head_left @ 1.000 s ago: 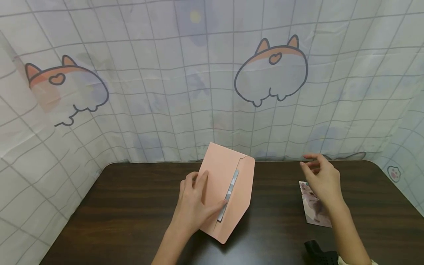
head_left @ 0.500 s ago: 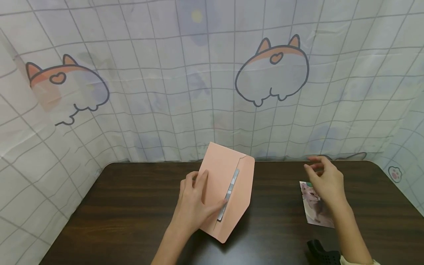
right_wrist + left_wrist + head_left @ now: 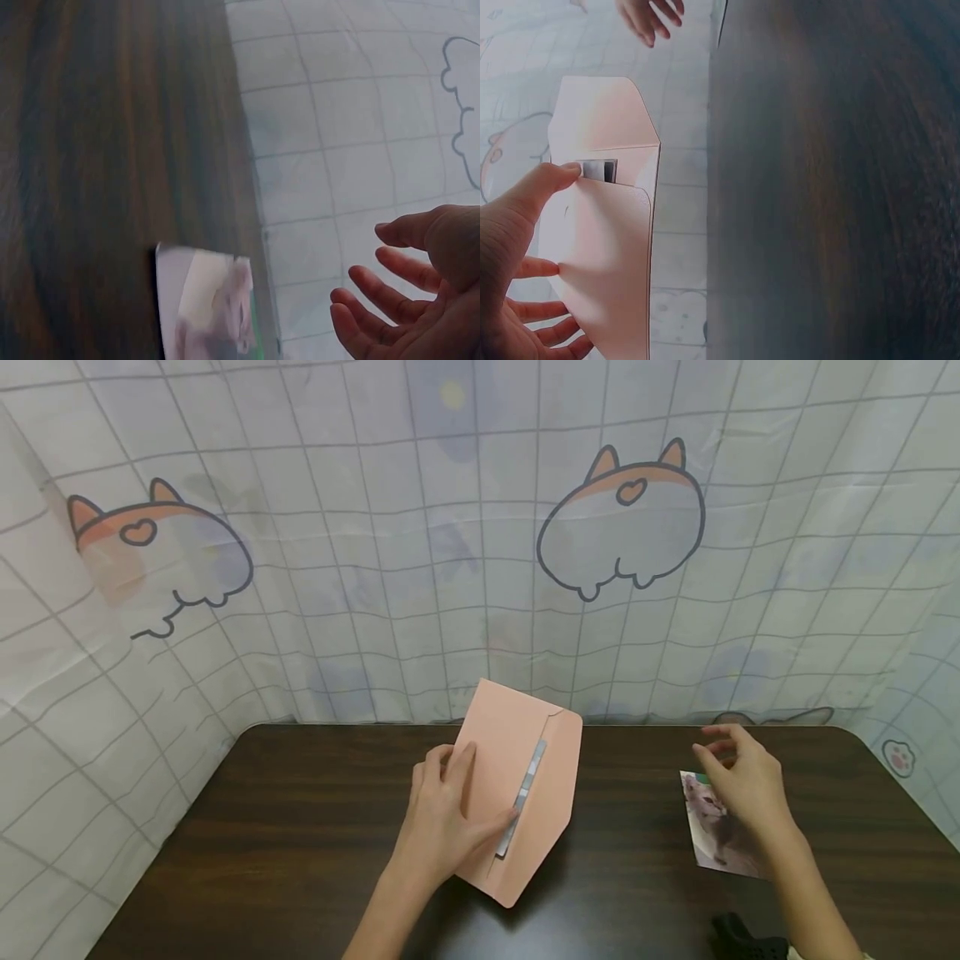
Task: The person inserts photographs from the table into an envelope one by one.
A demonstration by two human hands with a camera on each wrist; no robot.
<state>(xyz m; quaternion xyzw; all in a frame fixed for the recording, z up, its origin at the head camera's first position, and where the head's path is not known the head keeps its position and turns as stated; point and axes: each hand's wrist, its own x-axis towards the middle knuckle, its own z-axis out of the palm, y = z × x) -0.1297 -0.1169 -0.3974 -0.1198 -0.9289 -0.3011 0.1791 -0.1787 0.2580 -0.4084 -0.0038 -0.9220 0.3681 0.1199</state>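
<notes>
My left hand [image 3: 441, 817] grips a pale pink envelope [image 3: 497, 752] by its side, thumb across the front and fingers toward the edge. The envelope tilts over the table with its flap folded out to the right. A greyish picture card [image 3: 522, 797] shows as a narrow strip at the opening, the rest hidden inside; in the left wrist view my thumb touches this card [image 3: 594, 170]. My right hand [image 3: 746, 785] hovers with loosely bent fingers and nothing between them. Near it, a photo card [image 3: 708, 839] with a pinkish cat lies on the table, partly covered by the forearm.
The dark wood-grain table [image 3: 285, 843] has rounded back corners. Behind it hangs a white gridded curtain [image 3: 375, 568] with corgi drawings. A black object [image 3: 750, 939] shows at my right wrist, by the lower edge of the head view.
My right hand has drifted slightly right and down, uncovering a bit more of the cat photo. My left hand keeps its hold on the envelope; the head view has shifted slightly.
</notes>
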